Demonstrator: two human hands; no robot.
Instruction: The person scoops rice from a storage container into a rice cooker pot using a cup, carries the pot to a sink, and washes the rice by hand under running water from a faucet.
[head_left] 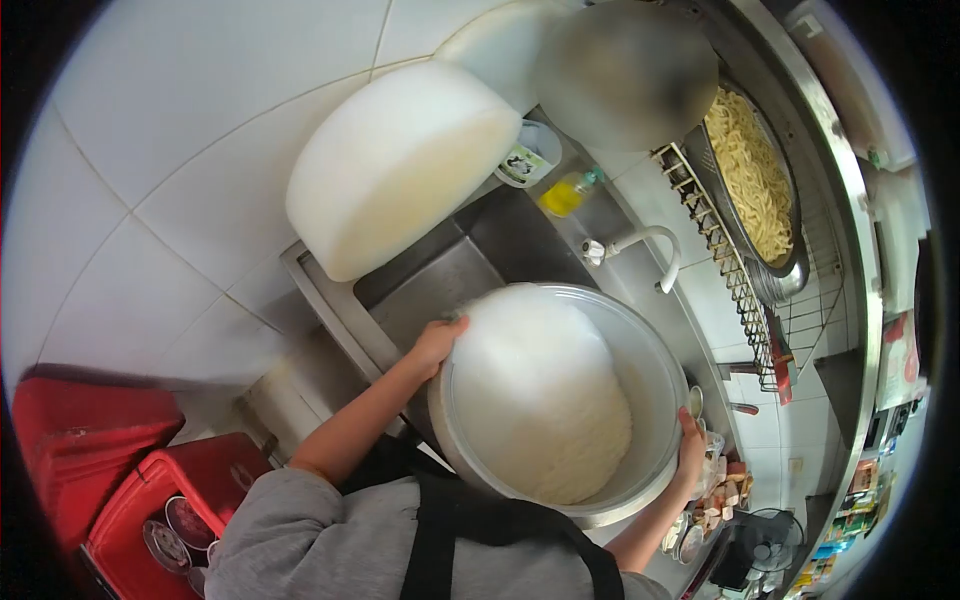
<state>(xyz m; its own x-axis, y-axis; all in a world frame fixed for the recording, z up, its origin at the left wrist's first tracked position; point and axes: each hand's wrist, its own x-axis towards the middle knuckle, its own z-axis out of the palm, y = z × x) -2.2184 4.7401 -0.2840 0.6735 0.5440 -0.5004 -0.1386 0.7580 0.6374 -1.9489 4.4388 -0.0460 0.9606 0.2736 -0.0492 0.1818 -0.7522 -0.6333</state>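
My left hand (436, 345) grips the left rim of a large round metal pot (648, 370), fingers curled over the edge. On the pot's right side, my right hand (690, 442) is closed on the rim. The pot is tilted toward me beside the metal sink (440, 275). Inside lies a pale, whitish grainy mass (575, 455), which could be rice or flour; I cannot tell which. A bright white haze covers part of the pot's inside and left rim.
A thick round white block (400, 165) leans at the sink's far left corner. Beyond it stand a white tub (528, 155), a yellow liquid bottle (570, 192) and a faucet (640, 245). Noodles (750, 180) fill a colander on the wire rack (725, 255). Red bins (170, 490) stand lower left.
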